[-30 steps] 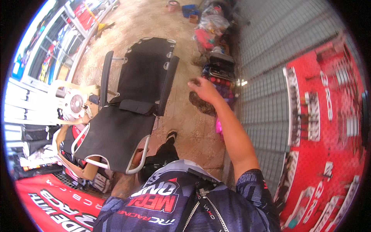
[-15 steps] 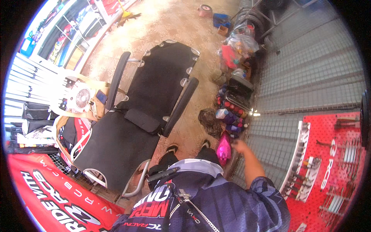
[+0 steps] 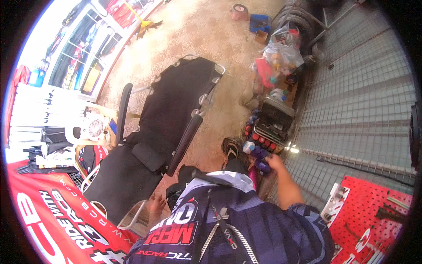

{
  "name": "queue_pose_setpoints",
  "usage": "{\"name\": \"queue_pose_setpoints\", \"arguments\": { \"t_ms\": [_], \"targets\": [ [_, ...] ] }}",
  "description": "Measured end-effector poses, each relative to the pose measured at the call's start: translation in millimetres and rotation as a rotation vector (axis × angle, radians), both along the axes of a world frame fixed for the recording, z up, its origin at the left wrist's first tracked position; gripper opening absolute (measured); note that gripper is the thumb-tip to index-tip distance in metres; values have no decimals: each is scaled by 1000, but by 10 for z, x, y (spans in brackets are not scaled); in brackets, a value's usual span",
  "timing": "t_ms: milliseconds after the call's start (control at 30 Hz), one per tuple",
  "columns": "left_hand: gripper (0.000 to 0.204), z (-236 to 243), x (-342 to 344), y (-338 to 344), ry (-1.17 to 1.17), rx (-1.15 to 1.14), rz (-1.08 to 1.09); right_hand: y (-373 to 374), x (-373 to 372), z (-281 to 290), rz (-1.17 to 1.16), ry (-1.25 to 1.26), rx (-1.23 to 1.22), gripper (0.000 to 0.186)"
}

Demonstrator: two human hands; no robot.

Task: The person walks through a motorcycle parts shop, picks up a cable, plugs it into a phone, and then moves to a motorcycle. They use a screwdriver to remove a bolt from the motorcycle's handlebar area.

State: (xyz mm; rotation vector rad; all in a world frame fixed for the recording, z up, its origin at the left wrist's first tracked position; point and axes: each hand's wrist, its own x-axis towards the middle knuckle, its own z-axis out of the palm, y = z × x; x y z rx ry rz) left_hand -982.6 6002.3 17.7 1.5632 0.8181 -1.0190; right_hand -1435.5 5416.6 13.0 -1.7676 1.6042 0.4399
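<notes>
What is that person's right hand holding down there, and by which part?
The right hand reaches among small bottles on the floor; whether it grips one cannot be told.

Matt black cloth lounger [image 3: 167, 132] on metal tube; glossy plastic bottles [image 3: 259, 147] by the right hand [image 3: 274, 162]; rough stone floor [image 3: 198, 35].

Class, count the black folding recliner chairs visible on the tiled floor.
1: the black fabric recliner chair lies unfolded mid-floor, left of the person's right hand. Clutter may hide others.
</notes>
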Motion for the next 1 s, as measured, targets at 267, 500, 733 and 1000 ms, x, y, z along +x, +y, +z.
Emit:
{"name": "queue_pose_setpoints", "arguments": {
  "t_ms": [267,500,733,1000],
  "targets": [
    [98,88,247,-2300,-261,-15,-380,-1778,1640,798,153,-280,-162,46],
    [104,-259,751,-3108,-299,-106,-411,-2066,2110,823,263,-227,-71,44],
    [101,-291,866,-3447,-135,-10,-289,-2194,1774,544,295,52,152,50],
    [93,-345,910,-4118,-125,132,-213,-3592,2075,-32,215,122,327,47]
  ]
}}
